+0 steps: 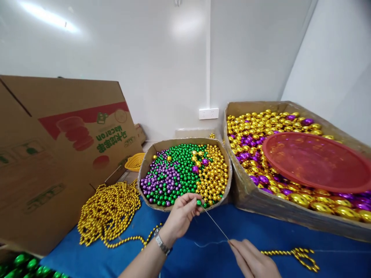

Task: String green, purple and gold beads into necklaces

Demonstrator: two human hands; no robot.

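Observation:
My left hand (184, 214), with a metal watch at the wrist, pinches a green bead (198, 202) at the near rim of a box of beads (156, 208). From that bead a long thin needle (216, 223) slants down to my right hand (252, 259), whose fingers are closed on its lower end. Whether the tip passes through the bead is too small to tell. A pale thread (210, 244) curls on the blue cloth by the right fingertips. Green, purple and gold beads fill the box. Beside my right hand lies a short gold bead string (278, 253).
At the left, a heap of gold bead strings (110, 210) lies before a large cardboard carton (58, 162) and a yellow basket (135, 162). A big box (240, 197) of gold and purple beads, with a red tray (315, 162) on top, stands right. Larger green beads (29, 266) show lower left.

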